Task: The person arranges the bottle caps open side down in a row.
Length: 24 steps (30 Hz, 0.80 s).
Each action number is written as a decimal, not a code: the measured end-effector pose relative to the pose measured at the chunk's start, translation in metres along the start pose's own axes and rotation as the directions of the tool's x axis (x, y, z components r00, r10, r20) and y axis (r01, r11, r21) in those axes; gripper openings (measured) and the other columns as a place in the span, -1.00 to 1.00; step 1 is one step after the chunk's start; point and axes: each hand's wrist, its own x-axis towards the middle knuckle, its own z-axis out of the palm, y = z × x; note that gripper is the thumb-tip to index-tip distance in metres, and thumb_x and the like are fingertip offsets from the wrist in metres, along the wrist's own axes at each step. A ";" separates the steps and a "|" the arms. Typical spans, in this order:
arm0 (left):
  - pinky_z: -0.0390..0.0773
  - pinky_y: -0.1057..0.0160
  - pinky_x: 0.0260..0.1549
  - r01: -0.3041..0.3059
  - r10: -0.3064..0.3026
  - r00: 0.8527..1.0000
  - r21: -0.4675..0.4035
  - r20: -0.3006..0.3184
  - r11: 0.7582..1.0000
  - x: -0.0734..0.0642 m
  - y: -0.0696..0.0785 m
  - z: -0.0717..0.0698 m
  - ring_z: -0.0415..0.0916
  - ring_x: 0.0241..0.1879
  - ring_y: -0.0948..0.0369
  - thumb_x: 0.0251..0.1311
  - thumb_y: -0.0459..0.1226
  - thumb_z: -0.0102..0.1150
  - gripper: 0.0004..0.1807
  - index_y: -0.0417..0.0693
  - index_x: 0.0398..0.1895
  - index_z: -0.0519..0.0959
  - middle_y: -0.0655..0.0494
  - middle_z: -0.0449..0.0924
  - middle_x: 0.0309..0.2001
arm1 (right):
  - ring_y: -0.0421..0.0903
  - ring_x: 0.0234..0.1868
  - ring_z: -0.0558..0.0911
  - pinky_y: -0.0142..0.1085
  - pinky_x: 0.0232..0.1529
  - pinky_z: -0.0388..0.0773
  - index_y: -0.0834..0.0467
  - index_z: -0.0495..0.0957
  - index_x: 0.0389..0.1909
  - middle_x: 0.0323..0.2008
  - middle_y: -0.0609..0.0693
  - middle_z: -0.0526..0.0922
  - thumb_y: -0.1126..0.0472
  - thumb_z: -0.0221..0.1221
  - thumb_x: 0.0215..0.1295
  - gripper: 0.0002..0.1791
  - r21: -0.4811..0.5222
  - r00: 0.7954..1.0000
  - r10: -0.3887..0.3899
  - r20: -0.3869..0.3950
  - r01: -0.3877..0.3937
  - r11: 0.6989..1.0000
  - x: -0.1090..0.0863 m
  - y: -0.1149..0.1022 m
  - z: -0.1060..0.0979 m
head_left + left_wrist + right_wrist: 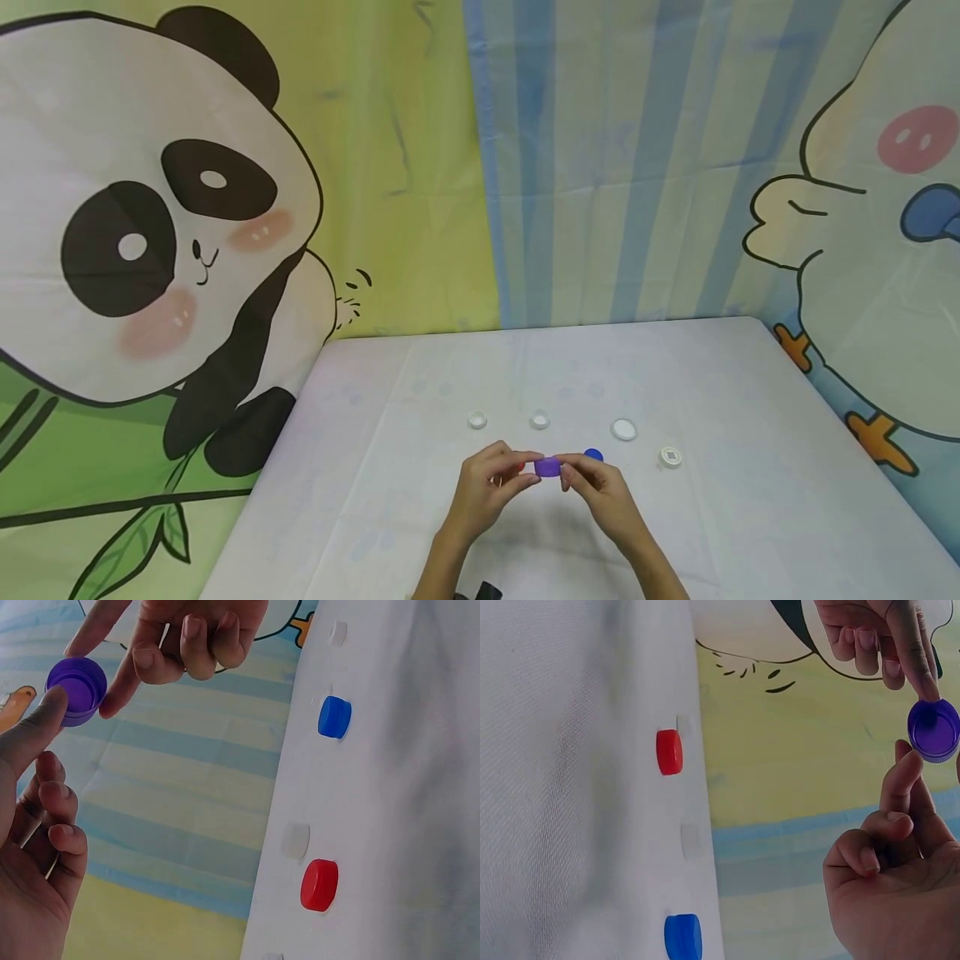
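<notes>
Between the two hands is a purple bottle cap [547,467], raised above the white table. My left hand [483,483] pinches its left side with thumb and index finger. From the other side my right hand [603,500] grips it between index finger and thumb, its other fingers curled in. The hollow inside of the purple cap [77,686] faces the left wrist camera, with the left thumb over its edge. Behind the left hand a red cap [320,886] lies on the table, mostly hidden in the head view. A blue cap [593,454] lies just beyond the right hand's fingers.
Farther back on the white table [375,500] lie a white ring-like cap [477,420], a second white cap [539,419] and a wider white lid [623,429]. A small round white piece [670,457] sits to the right. Something black [489,592] shows at the bottom edge.
</notes>
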 end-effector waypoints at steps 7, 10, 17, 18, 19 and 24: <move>0.23 0.55 -0.70 -0.038 0.038 0.999 -0.001 0.013 0.999 -0.007 -0.024 0.007 0.19 -0.62 0.44 -0.06 -0.31 0.29 -0.78 -0.07 -0.26 0.64 0.21 0.37 -0.60 | -0.19 -0.37 0.49 -0.35 -0.30 0.44 0.21 0.54 -0.14 -0.43 -0.03 0.51 0.21 0.05 0.27 -0.77 0.049 0.998 0.047 0.039 -0.049 0.998 0.001 0.002 -0.002; 0.27 0.55 -0.69 -0.048 0.048 0.998 0.001 0.028 0.999 -0.009 -0.030 0.008 0.22 -0.61 0.46 -0.03 -0.26 0.27 -0.77 -0.04 -0.23 0.65 0.25 0.39 -0.56 | -0.22 -0.37 0.48 -0.36 -0.31 0.45 0.24 0.53 -0.13 -0.43 -0.07 0.51 0.23 0.06 0.25 -0.77 0.078 0.999 0.027 0.046 -0.030 0.996 0.001 0.002 -0.002; 0.31 0.54 -0.69 -0.040 0.041 0.997 -0.018 0.062 0.999 -0.009 -0.030 0.008 0.23 -0.61 0.46 0.02 -0.21 0.23 -0.73 -0.06 -0.18 0.63 0.26 0.41 -0.55 | -0.24 -0.37 0.47 -0.39 -0.33 0.44 0.32 0.50 -0.13 -0.40 -0.09 0.54 0.32 0.08 0.22 -0.77 0.125 0.999 -0.034 0.012 0.032 0.992 0.000 0.001 -0.001; 0.31 0.53 -0.69 -0.037 0.038 0.997 -0.021 0.063 0.999 -0.009 -0.030 0.008 0.23 -0.61 0.47 0.02 -0.21 0.23 -0.73 -0.06 -0.18 0.63 0.26 0.41 -0.55 | -0.24 -0.38 0.47 -0.39 -0.33 0.44 0.32 0.50 -0.13 -0.40 -0.08 0.54 0.33 0.09 0.21 -0.77 0.127 1.000 -0.031 0.001 0.031 0.991 0.000 0.001 0.000; 0.31 0.53 -0.70 -0.035 0.036 0.997 -0.024 0.063 0.999 -0.008 -0.029 0.008 0.23 -0.61 0.47 0.01 -0.20 0.24 -0.72 -0.07 -0.17 0.63 0.26 0.40 -0.55 | -0.23 -0.38 0.48 -0.40 -0.33 0.44 0.33 0.50 -0.14 -0.41 -0.08 0.54 0.34 0.09 0.20 -0.78 0.132 1.000 -0.023 -0.013 0.024 0.991 0.000 0.001 0.001; 0.30 0.53 -0.70 -0.031 0.032 0.998 -0.023 0.056 0.999 -0.007 -0.028 0.008 0.22 -0.62 0.47 -0.04 -0.18 0.29 -0.65 -0.10 -0.14 0.61 0.25 0.38 -0.59 | -0.24 -0.43 0.44 -0.41 -0.40 0.41 0.36 0.50 -0.15 -0.45 -0.09 0.51 0.40 0.11 0.16 -0.78 0.154 0.997 -0.026 -0.067 0.036 0.987 -0.001 0.004 0.004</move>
